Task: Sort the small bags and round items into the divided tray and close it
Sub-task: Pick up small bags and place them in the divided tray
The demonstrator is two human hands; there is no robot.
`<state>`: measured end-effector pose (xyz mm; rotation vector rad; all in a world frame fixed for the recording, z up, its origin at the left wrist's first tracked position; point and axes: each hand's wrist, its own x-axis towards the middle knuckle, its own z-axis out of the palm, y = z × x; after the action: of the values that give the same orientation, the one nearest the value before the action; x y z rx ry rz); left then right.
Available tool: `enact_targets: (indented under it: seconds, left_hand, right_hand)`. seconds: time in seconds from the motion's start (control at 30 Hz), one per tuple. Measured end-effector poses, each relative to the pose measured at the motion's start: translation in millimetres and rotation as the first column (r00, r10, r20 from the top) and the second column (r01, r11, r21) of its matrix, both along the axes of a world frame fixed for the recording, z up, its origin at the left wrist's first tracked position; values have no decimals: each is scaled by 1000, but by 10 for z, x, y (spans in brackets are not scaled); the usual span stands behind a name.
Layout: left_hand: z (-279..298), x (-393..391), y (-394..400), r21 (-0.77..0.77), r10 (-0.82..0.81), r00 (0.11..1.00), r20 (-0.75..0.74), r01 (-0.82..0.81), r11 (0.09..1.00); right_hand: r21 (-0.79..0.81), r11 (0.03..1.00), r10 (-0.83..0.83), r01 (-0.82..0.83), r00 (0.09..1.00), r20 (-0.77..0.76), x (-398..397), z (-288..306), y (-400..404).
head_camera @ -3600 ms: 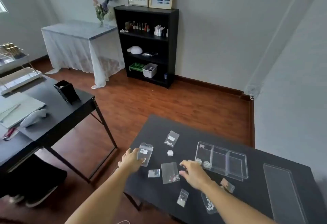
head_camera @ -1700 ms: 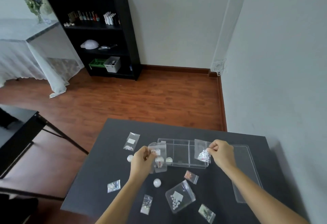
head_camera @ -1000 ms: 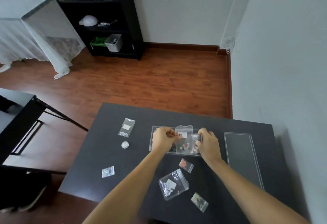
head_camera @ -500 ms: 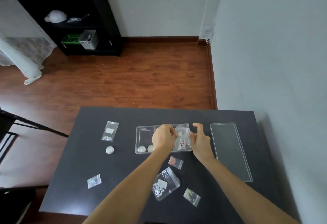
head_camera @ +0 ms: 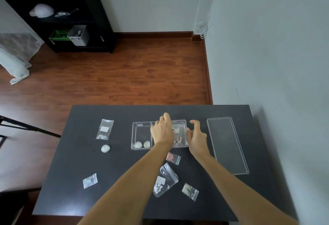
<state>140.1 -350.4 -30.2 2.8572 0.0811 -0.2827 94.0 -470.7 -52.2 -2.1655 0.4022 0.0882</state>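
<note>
The clear divided tray point(head_camera: 133, 135) sits mid-table. Two round white items point(head_camera: 142, 144) lie in its left compartment. A small bag with red and white bits point(head_camera: 179, 135) lies in the right compartment. My left hand point(head_camera: 162, 132) hovers over the tray's middle, fingers spread. My right hand point(head_camera: 195, 135) is at the tray's right edge, fingers apart, holding nothing. The clear lid point(head_camera: 227, 143) lies flat to the right. Loose on the table are a round item point(head_camera: 105, 148) and several small bags point(head_camera: 105, 129), point(head_camera: 90, 180), point(head_camera: 173, 157), point(head_camera: 164, 180), point(head_camera: 190, 191).
The black table point(head_camera: 71, 153) stands against the white wall on the right. Its far edge faces wooden floor. A black shelf unit point(head_camera: 74, 16) stands at the back left. Part of another black table frame point(head_camera: 26, 127) shows at the left.
Both hands carried small bags over to the tray and put them in its right compartment. The fingers have now let go and spread apart above the tray.
</note>
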Motion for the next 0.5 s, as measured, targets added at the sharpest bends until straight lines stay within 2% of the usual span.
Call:
enact_targets:
  seconds: [0.07,0.17,0.27,0.4,0.5]
  left_hand:
    - [18,-2,14,-33,-6,1000,-8,5,999]
    - [56,-56,120,-169,-29,1000,-12,26,985]
    - [84,-193,349,-313,-28,998,59,46,949]
    - [126,-437,847,-446,120,968,220,-9,895]
    - [144,-572,1308,-502,288,916,278,-117,857]
  right_hand:
    - [9,1000,-10,10,1000,-8,1,20,6]
    - [21,999,-30,30,999,-16,-19,74,-12]
    - [-38,998,-55,57,997,54,-141,143,-37]
    - [-138,987,-52,80,979,198,-527,173,-14]
    - [-181,980,103,-80,987,120,-875,105,124]
